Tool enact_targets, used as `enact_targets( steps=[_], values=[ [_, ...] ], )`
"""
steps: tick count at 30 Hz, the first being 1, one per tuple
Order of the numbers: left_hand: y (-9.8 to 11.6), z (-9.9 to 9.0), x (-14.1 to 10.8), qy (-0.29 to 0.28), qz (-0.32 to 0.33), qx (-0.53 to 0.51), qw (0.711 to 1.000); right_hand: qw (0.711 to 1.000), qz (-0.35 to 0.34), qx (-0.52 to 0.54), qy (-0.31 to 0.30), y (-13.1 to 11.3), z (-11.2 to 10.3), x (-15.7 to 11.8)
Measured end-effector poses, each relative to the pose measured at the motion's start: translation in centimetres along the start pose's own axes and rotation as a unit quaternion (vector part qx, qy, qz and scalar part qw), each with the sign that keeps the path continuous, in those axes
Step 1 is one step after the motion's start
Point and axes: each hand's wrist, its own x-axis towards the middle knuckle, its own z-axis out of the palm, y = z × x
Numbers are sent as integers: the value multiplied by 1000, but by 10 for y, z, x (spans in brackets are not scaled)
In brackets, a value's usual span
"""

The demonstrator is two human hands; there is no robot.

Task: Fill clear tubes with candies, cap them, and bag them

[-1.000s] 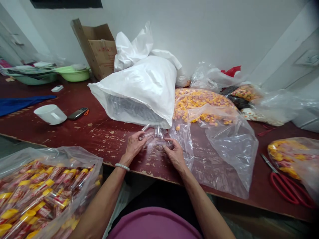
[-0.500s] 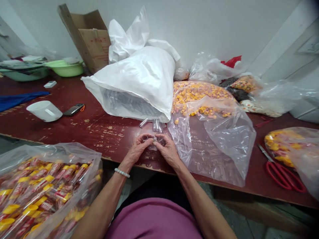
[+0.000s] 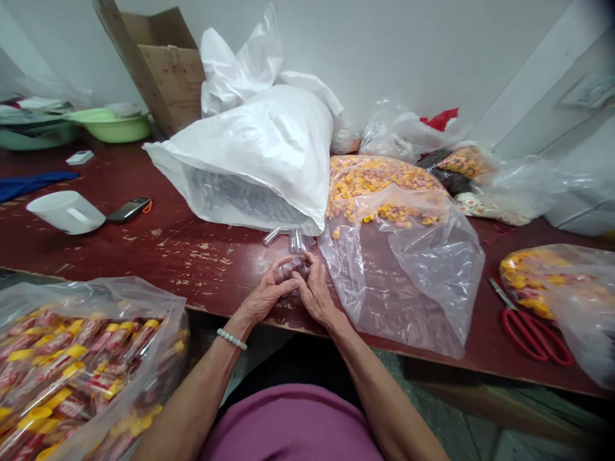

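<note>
Close to the table's front edge, my left hand and my right hand meet at the fingertips. Both curl around clear plastic tubes, which the fingers partly cover; how many is hard to see. Just beyond the fingers lie a few loose clear tubes. Behind these, a large white sack lies with its mouth towards me, many clear tubes inside. Right of the sack, a clear bag holds many small yellow and pink caps.
At lower left, a big clear bag is full of yellow-capped tubes with red printing. Red-handled scissors lie at right by another bag of yellow pieces. A white cup, a phone and a cardboard box stand left.
My hands have drawn closer, the fingers now wrapped further around the tubes, my right fingertips more upright. The whole view has shifted slightly, so the table's things sit further left.
</note>
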Motion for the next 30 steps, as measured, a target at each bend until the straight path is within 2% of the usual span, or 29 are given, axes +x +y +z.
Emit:
enact_targets(
  steps=[4,7,10,13,15,20,22,25,30],
  values=[
    [1,-6,-2,-32,53,26,998,998,-1,-22,-55,-1,0,-2],
    [3,-8,-5,-58,49,54,996,995,19,-18,-94,-2,-4,-4],
    [5,-6,-6,-71,58,124,988,990,40,1,-135,-5,-12,-5],
    [1,-1,-1,-39,127,199,971,985,47,0,-169,-9,-18,-6],
    [-5,3,5,3,167,236,957,982,46,-10,-181,-11,-21,-6],
    [-14,11,14,91,195,306,927,980,50,-6,-195,-16,-26,-10],
    [-14,12,14,95,194,293,931,980,52,-1,-190,-19,-28,-12],
    [-13,12,13,94,165,237,953,986,58,15,-158,-23,-30,-16],
    [-9,13,12,94,128,116,980,994,8,23,-110,-25,-28,-14]
  ],
)
